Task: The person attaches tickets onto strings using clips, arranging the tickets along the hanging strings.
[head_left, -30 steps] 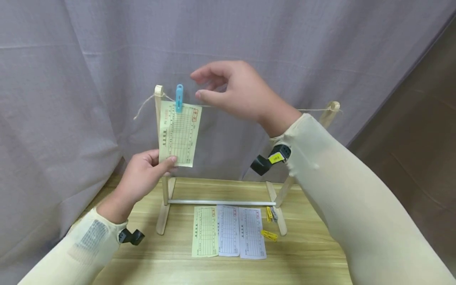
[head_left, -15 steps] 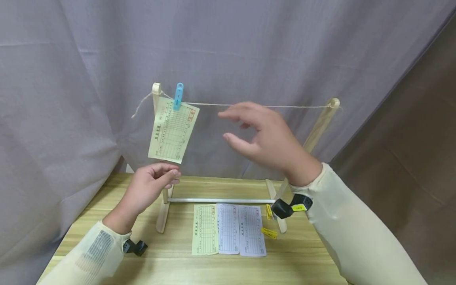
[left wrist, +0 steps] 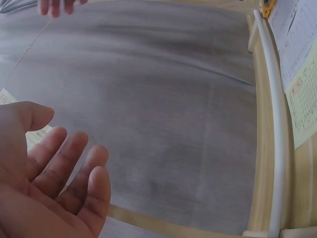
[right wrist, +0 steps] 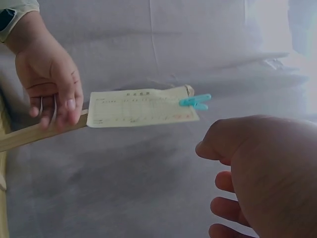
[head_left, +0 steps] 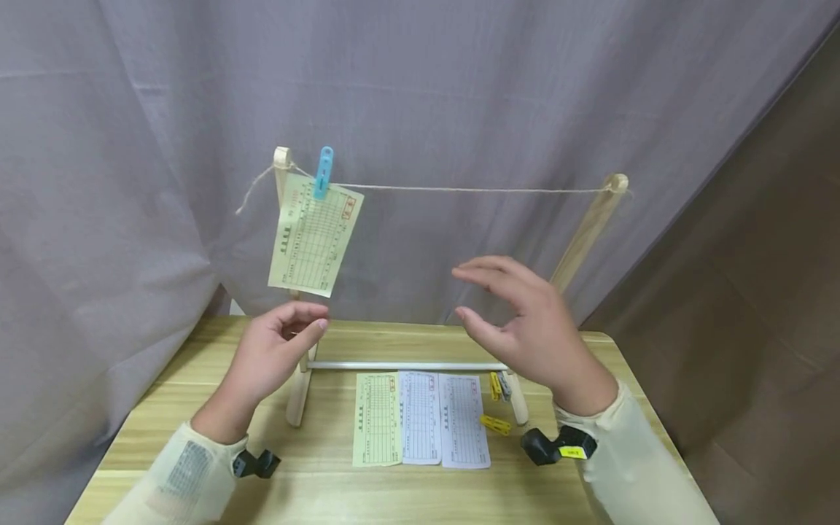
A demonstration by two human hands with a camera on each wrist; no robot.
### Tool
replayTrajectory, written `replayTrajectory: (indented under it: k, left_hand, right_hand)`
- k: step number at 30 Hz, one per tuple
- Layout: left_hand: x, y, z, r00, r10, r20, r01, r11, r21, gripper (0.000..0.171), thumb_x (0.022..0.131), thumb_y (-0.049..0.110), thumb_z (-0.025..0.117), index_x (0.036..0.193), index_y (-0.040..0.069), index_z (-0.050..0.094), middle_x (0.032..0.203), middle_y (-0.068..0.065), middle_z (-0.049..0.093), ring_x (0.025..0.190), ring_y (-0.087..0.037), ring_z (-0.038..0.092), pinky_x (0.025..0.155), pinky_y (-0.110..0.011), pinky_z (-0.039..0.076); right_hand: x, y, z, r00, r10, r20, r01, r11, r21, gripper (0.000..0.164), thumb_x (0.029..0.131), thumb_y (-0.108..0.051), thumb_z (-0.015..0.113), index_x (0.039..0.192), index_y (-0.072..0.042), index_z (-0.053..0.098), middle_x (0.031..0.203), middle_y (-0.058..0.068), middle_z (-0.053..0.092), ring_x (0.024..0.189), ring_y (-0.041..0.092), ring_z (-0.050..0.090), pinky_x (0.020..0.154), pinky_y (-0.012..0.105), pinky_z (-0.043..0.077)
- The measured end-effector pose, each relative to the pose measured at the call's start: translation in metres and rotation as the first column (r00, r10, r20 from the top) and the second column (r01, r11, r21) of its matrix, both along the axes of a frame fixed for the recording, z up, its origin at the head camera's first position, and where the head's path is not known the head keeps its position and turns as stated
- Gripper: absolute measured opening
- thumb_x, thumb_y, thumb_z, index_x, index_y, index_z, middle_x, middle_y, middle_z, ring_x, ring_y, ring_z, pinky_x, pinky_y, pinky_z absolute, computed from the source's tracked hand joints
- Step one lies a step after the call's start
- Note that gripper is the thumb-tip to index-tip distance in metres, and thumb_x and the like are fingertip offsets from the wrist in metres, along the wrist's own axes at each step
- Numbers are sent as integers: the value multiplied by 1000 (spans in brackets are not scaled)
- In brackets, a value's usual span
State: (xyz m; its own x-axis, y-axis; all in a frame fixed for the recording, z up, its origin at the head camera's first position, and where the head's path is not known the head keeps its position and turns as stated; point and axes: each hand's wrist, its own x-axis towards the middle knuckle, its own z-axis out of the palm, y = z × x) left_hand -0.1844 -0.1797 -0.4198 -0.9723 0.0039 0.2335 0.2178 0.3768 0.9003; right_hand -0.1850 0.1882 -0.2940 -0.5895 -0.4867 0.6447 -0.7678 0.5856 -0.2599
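Note:
A pale yellow receipt slip hangs tilted from the string, pinned near its top edge by a blue clothespin. Just below the slip's lower edge is my left hand, its fingers loosely bent around nothing. My right hand hovers in front of the stand's right post, thumb and fingers apart and holding nothing. In the right wrist view the clothespin grips the end of the slip, away from both hands.
On the wooden table lie a yellow-green slip and two white slips side by side. Right of them are yellow clothespins and a grey one. The wooden stand has a white crossbar; a grey curtain hangs behind.
My left hand has let go of the hanging slip and dropped slightly below it; the slip swung left. My right hand has moved away from the clothespin, down and to the right.

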Motion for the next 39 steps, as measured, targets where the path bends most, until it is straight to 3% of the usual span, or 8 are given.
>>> replayTrajectory:
  k: [7, 12, 14, 19, 28, 33, 36, 39]
  left_hand:
    - [8, 4, -4, 1000, 18, -18, -19, 998, -62, 30, 108, 39, 78, 134, 23, 79, 127, 0, 82, 113, -19, 75, 98, -34, 61]
    - [9, 9, -17, 997, 4, -77, -13, 994, -113, 34, 106, 31, 81, 139, 22, 76, 141, -1, 76, 127, -23, 70, 104, -47, 59]
    - [9, 10, -23, 995, -1, -104, -13, 991, -130, 36, 106, 29, 82, 141, 22, 76, 143, 0, 74, 127, -23, 69, 103, -45, 59]
    - [7, 16, -38, 996, -19, -88, 9, 994, -112, 38, 105, 26, 82, 142, 21, 75, 146, -1, 72, 128, -26, 67, 104, -46, 58]
    - [5, 30, -61, 995, -66, 71, 71, 995, -70, 48, 105, 32, 82, 149, 19, 69, 159, -8, 63, 149, -37, 58, 118, -61, 53]
    - [8, 37, -71, 984, -103, 145, 121, 985, -122, 60, 104, 43, 81, 156, 21, 62, 167, -9, 58, 157, -42, 53, 126, -69, 44]
    - [11, 42, -76, 978, -136, 160, 161, 975, -151, 67, 103, 46, 82, 160, 20, 59, 169, -9, 56, 160, -42, 49, 129, -72, 38]
    - [13, 45, -85, 972, -147, 182, 178, 969, -170, 72, 102, 46, 83, 162, 18, 57, 170, -9, 54, 161, -41, 47, 131, -72, 36]
  right_hand:
    - [8, 15, -33, 997, -77, 31, 77, 997, -22, 51, 93, -14, 90, 142, -19, 77, 145, -1, 74, 130, 22, 73, 107, 45, 61]
    - [11, 27, -57, 988, -116, 103, 120, 992, -33, 52, 95, -16, 91, 145, -17, 75, 148, 2, 71, 97, 13, 74, 66, 28, 62]
    - [12, 32, -66, 984, -134, 118, 139, 990, -33, 52, 95, -17, 91, 145, -16, 75, 149, 3, 71, 99, 13, 74, 68, 28, 63]
    - [11, 44, -90, 971, -194, 143, 200, 979, -30, 52, 93, -16, 93, 143, -17, 76, 147, 2, 73, 134, 27, 71, 110, 51, 61]
    - [14, 71, -123, 932, -238, 272, 239, 970, 31, 53, 92, -15, 94, 142, -17, 77, 146, 5, 74, 117, 22, 73, 93, 37, 63]
    - [15, 84, -134, 902, -252, 351, 237, 968, 86, 53, 93, -18, 94, 143, -17, 76, 145, 4, 73, 119, 22, 72, 95, 43, 64]
    - [17, 89, -139, 878, -259, 402, 236, 966, 108, 55, 94, -19, 94, 145, -16, 74, 147, 7, 71, 125, 27, 72, 95, 46, 65]
    - [20, 93, -143, 833, -263, 486, 236, 965, 118, 55, 96, -20, 92, 148, -17, 72, 149, 8, 70, 125, 31, 71, 95, 44, 65]
